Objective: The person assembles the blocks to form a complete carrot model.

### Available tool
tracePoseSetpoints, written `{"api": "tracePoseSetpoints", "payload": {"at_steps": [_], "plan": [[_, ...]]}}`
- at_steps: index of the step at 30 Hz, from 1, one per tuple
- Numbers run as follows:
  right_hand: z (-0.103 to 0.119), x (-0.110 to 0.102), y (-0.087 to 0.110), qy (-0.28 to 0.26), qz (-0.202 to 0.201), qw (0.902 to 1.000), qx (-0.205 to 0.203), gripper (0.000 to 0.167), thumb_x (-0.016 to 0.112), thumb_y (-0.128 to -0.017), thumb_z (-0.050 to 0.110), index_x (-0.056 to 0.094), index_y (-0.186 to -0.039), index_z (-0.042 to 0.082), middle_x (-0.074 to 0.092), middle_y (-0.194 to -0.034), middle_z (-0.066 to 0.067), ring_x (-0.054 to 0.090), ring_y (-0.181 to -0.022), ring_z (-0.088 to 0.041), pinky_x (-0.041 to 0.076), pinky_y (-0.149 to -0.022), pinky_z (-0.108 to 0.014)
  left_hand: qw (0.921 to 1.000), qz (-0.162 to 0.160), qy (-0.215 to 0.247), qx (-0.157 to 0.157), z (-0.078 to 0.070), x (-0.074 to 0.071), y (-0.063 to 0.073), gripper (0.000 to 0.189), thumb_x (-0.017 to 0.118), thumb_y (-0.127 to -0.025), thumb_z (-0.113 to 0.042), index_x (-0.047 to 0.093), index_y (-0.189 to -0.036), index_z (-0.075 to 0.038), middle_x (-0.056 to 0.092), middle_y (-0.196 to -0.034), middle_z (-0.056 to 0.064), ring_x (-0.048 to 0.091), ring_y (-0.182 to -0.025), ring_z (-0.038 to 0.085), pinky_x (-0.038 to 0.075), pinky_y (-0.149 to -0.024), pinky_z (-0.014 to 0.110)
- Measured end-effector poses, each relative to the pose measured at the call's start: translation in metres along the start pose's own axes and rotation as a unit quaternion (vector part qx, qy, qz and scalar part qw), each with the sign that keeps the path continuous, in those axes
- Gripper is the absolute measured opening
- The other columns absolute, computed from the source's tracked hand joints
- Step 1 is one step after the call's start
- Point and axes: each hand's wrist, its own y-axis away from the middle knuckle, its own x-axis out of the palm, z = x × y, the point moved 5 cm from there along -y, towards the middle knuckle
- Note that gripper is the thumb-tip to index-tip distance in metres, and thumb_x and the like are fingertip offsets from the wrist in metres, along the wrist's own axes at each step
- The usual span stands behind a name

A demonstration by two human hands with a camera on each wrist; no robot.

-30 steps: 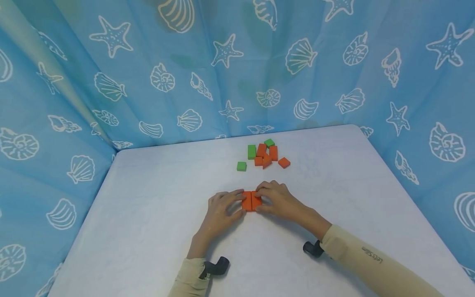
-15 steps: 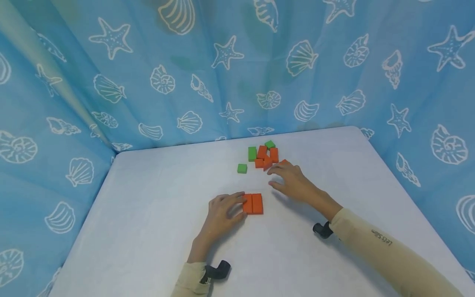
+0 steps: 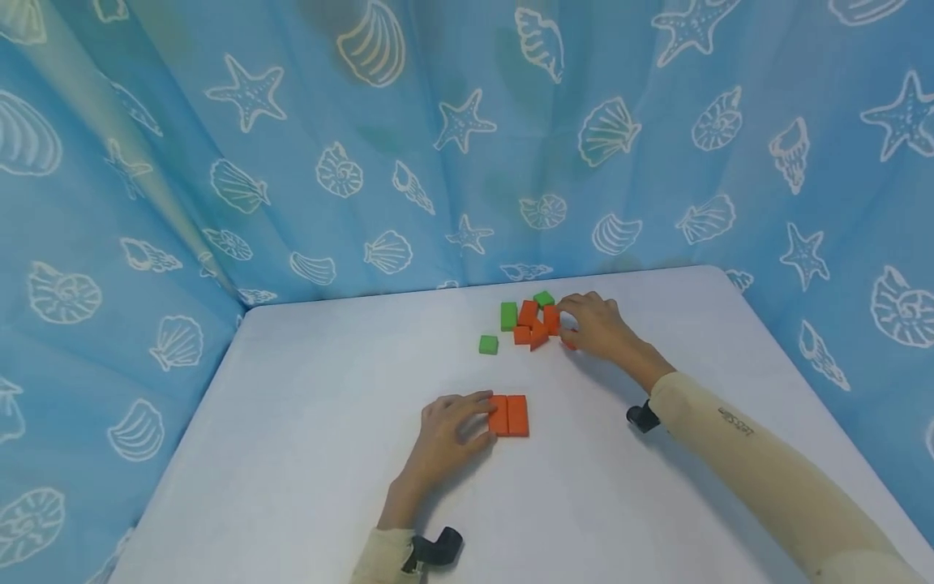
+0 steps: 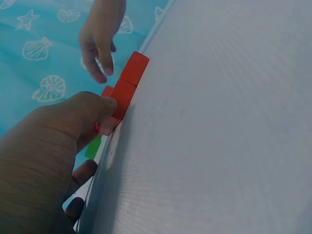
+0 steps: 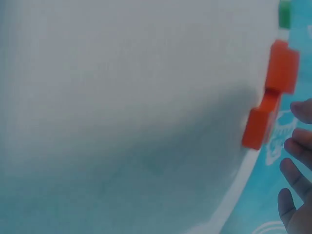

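Observation:
Two orange rectangular blocks lie side by side on the white table: a left block (image 3: 499, 422) and a right block (image 3: 518, 415). My left hand (image 3: 443, 434) holds the left one between thumb and fingers; in the left wrist view its thumb presses against the orange block's side (image 4: 125, 96). Farther back, my right hand (image 3: 600, 324) hovers over the right side of a loose group of blocks, fingers spread and bent. Below it, a small orange block (image 3: 570, 344) is partly covered. The right wrist view shows the fingers apart, near an orange block (image 5: 257, 129).
The group includes an upright-lying green block (image 3: 508, 316), a small green block (image 3: 488, 345), another green block (image 3: 543, 299) and several orange blocks (image 3: 529, 313). Behind the table (image 3: 328, 389) hangs a blue curtain (image 3: 430, 195) with white shell prints.
My right hand has left the right orange block and moved back and right to the loose blocks. My left hand stays at the left block. The head view has shifted slightly.

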Motion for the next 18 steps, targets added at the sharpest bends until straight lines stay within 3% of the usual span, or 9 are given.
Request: {"api": "tracePoseSetpoints", "payload": {"at_steps": [9, 18], "plan": [[-0.016, 0.015, -0.009, -0.006, 0.033, 0.9993, 0.015, 0.050, 0.069, -0.094, 0.024, 0.057, -0.140, 0.009, 0.049, -0.147, -0.016, 0.038, -0.132, -0.040, 0.032, -0.097, -0.060, 0.9999, -0.007, -0.005, 0.010, -0.002, 0.001, 0.003, 0.040, 0.071, -0.092, -0.033, 0.065, -0.131, -0.025, 0.053, -0.146, -0.010, 0.046, -0.126, 0.019, 0.028, -0.106, 0.050], [-0.019, 0.017, -0.014, -0.020, 0.018, 0.9996, 0.012, 0.037, 0.071, -0.094, 0.023, 0.068, -0.128, 0.009, 0.052, -0.145, -0.014, 0.034, -0.135, -0.041, 0.031, -0.098, -0.064, 0.9996, -0.014, -0.016, 0.021, -0.002, -0.002, 0.001, 0.040, 0.071, -0.092, -0.033, 0.065, -0.131, -0.024, 0.053, -0.145, -0.010, 0.047, -0.125, 0.020, 0.028, -0.107, 0.049]]}}
